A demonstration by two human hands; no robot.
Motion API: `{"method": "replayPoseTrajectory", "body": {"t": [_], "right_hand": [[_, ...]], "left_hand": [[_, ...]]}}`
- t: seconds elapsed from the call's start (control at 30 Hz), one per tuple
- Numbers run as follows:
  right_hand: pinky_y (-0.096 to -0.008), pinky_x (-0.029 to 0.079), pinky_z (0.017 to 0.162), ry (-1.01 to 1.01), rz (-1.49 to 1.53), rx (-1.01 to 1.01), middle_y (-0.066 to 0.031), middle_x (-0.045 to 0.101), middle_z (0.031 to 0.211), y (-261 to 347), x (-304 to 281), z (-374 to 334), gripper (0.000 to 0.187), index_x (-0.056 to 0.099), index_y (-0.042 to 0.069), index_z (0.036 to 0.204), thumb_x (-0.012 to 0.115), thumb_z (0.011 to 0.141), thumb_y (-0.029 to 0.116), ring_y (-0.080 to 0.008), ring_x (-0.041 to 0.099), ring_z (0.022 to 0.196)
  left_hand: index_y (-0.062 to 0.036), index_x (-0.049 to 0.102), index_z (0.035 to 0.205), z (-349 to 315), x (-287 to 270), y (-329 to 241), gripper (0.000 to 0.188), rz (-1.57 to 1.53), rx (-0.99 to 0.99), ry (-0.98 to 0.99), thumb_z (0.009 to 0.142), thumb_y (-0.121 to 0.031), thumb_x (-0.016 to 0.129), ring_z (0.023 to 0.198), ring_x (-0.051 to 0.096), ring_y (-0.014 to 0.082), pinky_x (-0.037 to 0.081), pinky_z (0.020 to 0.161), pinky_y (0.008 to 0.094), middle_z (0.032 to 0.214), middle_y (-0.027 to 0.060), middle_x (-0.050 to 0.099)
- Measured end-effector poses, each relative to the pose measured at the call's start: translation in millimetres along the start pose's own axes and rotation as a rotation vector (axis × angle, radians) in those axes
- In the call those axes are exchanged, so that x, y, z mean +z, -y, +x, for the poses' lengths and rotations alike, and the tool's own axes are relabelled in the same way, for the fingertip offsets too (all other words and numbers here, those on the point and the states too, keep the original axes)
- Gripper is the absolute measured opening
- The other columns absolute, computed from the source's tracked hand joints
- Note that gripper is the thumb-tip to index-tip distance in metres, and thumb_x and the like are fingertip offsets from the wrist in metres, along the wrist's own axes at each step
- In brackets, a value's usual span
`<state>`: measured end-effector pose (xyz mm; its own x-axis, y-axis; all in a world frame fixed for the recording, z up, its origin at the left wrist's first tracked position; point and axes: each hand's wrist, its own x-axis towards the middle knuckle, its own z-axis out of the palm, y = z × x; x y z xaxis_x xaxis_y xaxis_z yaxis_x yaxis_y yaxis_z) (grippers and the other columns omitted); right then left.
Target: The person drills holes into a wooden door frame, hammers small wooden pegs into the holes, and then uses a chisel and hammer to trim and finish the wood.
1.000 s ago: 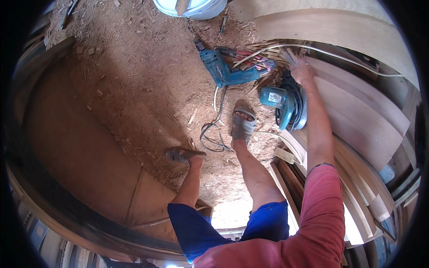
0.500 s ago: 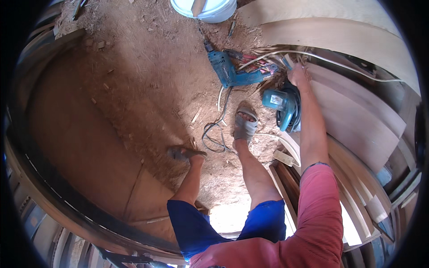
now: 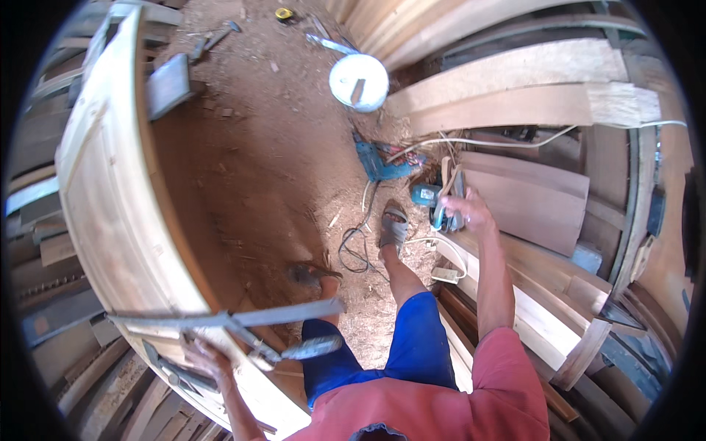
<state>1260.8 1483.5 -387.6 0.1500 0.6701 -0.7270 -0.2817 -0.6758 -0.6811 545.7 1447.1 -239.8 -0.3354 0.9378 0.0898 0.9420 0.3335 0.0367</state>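
My right hand, raised over the right side, is closed around a small bundle of slim flat pieces; their exact kind is unclear, though a blue part shows among them. Behind it lies a teal power tool, partly covered by the bundle. At the lower left, my left hand lies against a pale wooden panel standing on edge, its fingers stretched out. Just above that hand, a metal bar clamp with a grey handle crosses the panel. Below the hand is a dark tool.
A teal drill with a looping cord lies beyond my feet. Farther off stand a white bucket and a yellow tape measure. Boards are stacked on the right; a power strip lies beside them. Shavings cover the floor.
My right hand has come up and back toward me with the slim pieces. My left hand has come into view at the panel. The view has shifted, showing the panel and clamp.
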Motion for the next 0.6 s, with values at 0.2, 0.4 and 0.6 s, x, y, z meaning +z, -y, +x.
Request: {"method": "replayPoseTrajectory", "body": {"t": [0.2, 0.4, 0.6], "right_hand": [[-0.0258, 0.044, 0.060, 0.450, -0.073, -0.261, 0.0010, 0.064, 0.077, 160.3, 196.2, -139.5, 0.019, 0.072, 0.003, 0.100, 0.079, 0.085, 0.013, -0.0068, 0.056, 0.067], [-0.0291, 0.052, 0.069, 0.735, -0.342, -0.237, -0.0025, 0.069, 0.081, 187.5, 393.2, -238.2, 0.018, 0.070, -0.001, 0.096, 0.077, 0.085, 0.012, -0.0108, 0.063, 0.074], [-0.0341, 0.052, 0.063, 1.131, -0.848, -0.450, -0.0102, 0.069, 0.078, 62.6, 560.4, -299.7, 0.027, 0.068, -0.002, 0.102, 0.073, 0.084, 0.017, -0.0149, 0.065, 0.067]], "left_hand": [[-0.0029, 0.046, 0.147, 3.8, -8.1, -29.2, 0.061, -0.087, -0.049, -0.054, 0.104, -0.046, 0.045, 0.137, 0.043, 0.0396, 0.026, 0.116, 0.0567, 0.148, 0.0205, 0.049], [-0.0014, 0.029, 0.155, 3.7, -80.1, -64.8, 0.070, -0.996, -0.301, -0.031, 0.099, -0.034, 0.057, 0.142, 0.037, 0.0343, 0.023, 0.121, 0.0494, 0.150, 0.0210, 0.042], [-0.0016, 0.040, 0.149, -63.0, -138.1, -29.4, 0.066, -2.031, -0.473, 0.201, 0.102, -0.044, 0.060, 0.116, 0.062, 0.0229, 0.052, 0.094, 0.0384, 0.132, 0.0156, 0.063]]}}
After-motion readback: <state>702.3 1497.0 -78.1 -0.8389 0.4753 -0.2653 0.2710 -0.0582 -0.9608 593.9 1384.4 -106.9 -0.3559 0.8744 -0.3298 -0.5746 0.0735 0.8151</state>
